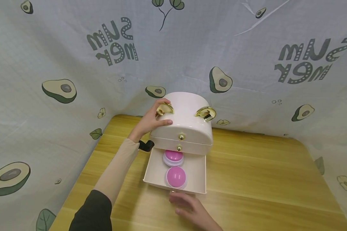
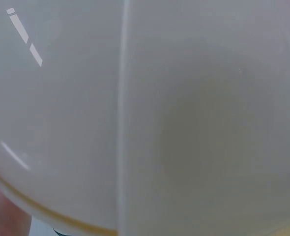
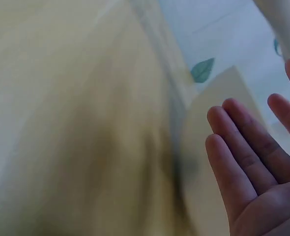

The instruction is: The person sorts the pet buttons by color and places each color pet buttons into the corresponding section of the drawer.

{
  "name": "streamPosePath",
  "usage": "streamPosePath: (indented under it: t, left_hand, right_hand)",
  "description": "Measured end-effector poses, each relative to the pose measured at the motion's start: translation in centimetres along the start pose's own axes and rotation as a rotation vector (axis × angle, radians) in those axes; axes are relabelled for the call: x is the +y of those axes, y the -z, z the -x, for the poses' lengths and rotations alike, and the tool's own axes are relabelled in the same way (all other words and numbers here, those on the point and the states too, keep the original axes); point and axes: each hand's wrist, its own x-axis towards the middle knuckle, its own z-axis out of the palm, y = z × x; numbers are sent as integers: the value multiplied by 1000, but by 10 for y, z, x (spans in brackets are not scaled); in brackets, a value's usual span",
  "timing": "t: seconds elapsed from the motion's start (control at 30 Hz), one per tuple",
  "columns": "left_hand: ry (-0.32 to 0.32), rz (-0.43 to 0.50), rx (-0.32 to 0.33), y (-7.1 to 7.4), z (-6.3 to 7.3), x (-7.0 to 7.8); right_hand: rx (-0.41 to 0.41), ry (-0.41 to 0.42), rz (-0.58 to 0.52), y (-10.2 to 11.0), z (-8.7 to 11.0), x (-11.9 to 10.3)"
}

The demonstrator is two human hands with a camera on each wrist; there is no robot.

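A white storage box (image 1: 188, 112) with two gold ears and gold knobs stands on the table. My left hand (image 1: 150, 122) holds its upper left side, thumb in front and fingers behind the left gold ear (image 1: 164, 109). The bottom drawer (image 1: 195, 179) is pulled out toward me. Inside it lie two round pink-domed containers with pale rims, a nearer one (image 1: 176, 177) and a farther one (image 1: 173, 156) partly under the box. My right hand (image 1: 195, 210) is just in front of the drawer, fingertips close to its small knob (image 1: 173, 192); its fingers look extended in the right wrist view.
The wooden table (image 1: 263, 173) spreads to both sides of the box. A pale cloth (image 1: 248, 106) printed with avocados hangs behind and around it, right at the table's back edge. A black band piece (image 1: 146, 146) sits at my left wrist beside the box.
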Motion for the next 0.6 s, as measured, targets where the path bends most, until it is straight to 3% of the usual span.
streamPosePath:
  t: [0.1, 0.3, 0.53, 0.6]
  left_hand:
    - [3, 2, 0, 1, 1, 1]
    - [19, 7, -6, 0, 0, 2]
    - [29, 30, -18, 2, 9, 36]
    - [28, 35, -18, 2, 9, 35]
  right_hand:
    - [-6, -2, -16, -5, 2, 10]
    - [13, -88, -79, -10, 4, 22]
    - [42, -101, -53, -10, 2, 28]
    - [56, -113, -60, -11, 1, 29]
